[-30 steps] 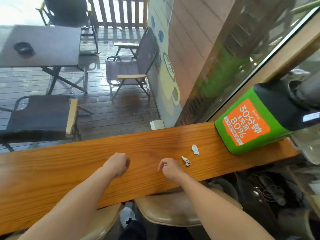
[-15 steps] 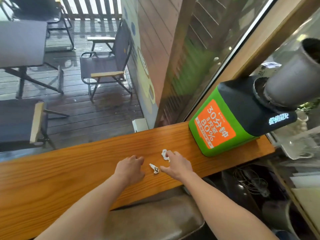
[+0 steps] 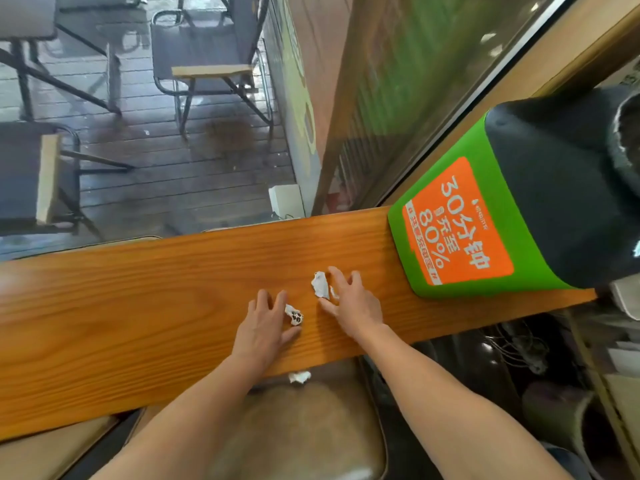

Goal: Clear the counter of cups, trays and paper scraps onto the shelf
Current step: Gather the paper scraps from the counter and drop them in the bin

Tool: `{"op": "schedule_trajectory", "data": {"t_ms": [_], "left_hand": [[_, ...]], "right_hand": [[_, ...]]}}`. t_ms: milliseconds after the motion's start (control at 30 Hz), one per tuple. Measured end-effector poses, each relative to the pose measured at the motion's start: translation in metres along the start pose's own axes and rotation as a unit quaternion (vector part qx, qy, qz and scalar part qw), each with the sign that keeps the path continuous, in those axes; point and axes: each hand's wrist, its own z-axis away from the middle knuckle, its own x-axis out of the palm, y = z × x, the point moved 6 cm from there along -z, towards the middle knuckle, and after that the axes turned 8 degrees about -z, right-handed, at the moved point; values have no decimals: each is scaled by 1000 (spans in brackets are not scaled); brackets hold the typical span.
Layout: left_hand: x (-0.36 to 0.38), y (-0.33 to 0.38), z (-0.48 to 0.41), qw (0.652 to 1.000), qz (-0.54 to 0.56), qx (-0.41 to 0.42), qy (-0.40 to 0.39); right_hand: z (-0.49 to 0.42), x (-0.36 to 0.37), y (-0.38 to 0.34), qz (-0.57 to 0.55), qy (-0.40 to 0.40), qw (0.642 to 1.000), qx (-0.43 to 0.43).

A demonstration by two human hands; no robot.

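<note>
Four pieces of paper are in view: two scraps and one small sliver on the counter (image 3: pixel 138 306), and one scrap below its near edge. Two hands are in view, both mine, both palm down on the counter.

1. Left hand (image 3: pixel 263 327): my fingers are straight and close together, pointing away from me, laid flat on the wood. This hand grasps nothing. The spotted scrap (image 3: pixel 294 315) lies just beside its index finger, on the thumb side. I cannot tell whether the two touch.

2. Right hand (image 3: pixel 353 303): my fingers are spread and nearly straight, with the thumb stretched toward my left hand. This hand is released, not clenched. The white scrap (image 3: pixel 320 285) lies in the fork between thumb and index finger. The sliver (image 3: pixel 334 292) shows at the edge of the index finger, partly hidden.

3. Orientation: the white scrap's long axis runs from far to near, with its narrower tip toward my thumb. The spotted scrap is crumpled, and its long axis slants from my left fingertips toward the near right.

4. The lower scrap (image 3: pixel 299 376) sits under the counter's near edge, between my two forearms, above the stool seat (image 3: pixel 294 427). I cannot tell what it rests on.

5. One green and black box (image 3: pixel 485 220) stands on the counter on the outer side of my right hand, apart from it.
</note>
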Motion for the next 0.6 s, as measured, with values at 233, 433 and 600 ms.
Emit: {"op": "schedule_trajectory", "data": {"t_ms": [233, 433, 600], "left_hand": [[1, 11, -3, 994, 4, 108, 12], [-5, 19, -2, 993, 16, 113, -22], [-9, 18, 7, 993, 31, 81, -79]], "right_hand": [[-6, 1, -21, 7, 9, 998, -58], [0, 1, -25, -11, -16, 999, -40], [11, -2, -19, -44, -66, 997, -4]]}}
